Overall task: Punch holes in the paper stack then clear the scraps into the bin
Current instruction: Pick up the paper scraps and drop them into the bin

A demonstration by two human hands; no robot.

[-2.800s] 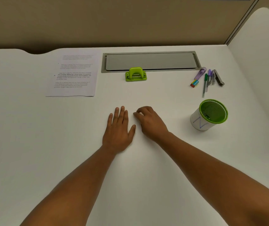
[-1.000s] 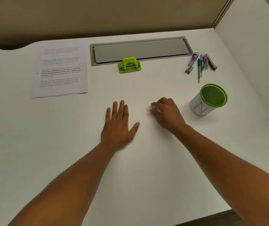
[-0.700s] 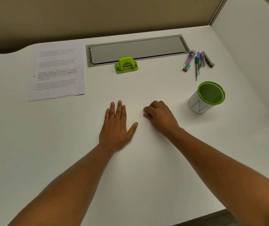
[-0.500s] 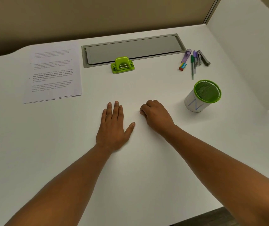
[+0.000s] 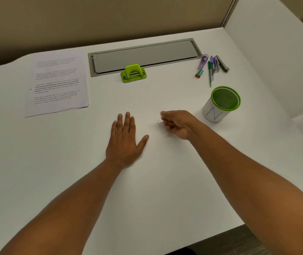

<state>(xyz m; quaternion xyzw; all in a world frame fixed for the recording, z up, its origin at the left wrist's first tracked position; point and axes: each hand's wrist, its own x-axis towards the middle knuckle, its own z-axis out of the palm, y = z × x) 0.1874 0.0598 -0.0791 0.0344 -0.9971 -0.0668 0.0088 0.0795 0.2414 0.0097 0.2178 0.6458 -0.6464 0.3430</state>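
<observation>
— Scraps (image 5: 159,120), where are they seen?
— A few pale, blurred bits are seen at the fingertips of the right hand (image 5: 177,124), just over the white surface (image 5: 165,181); whether they are pinched or only touched cannot be told.

— How is that hand held?
— It is curled with the fingers drawn together and turned on its side, near the middle of the surface.

— And the left hand (image 5: 125,139)?
— It is laid flat and released, palm down with fingers spread, and nothing is grasped by it. It is placed just beside the right hand, apart from it.

— Where is the bin (image 5: 221,103) found?
— It is stood upright to the right of the right hand, near it but not touching; a green mesh rim and a white wrap marked in blue are shown.

— What is seen farther out?
— The green hole punch (image 5: 133,73) is set at the front edge of a grey panel (image 5: 145,55). The paper stack (image 5: 56,85) is laid flat at the far left. Pens (image 5: 210,69) are grouped at the far right, behind the bin
</observation>
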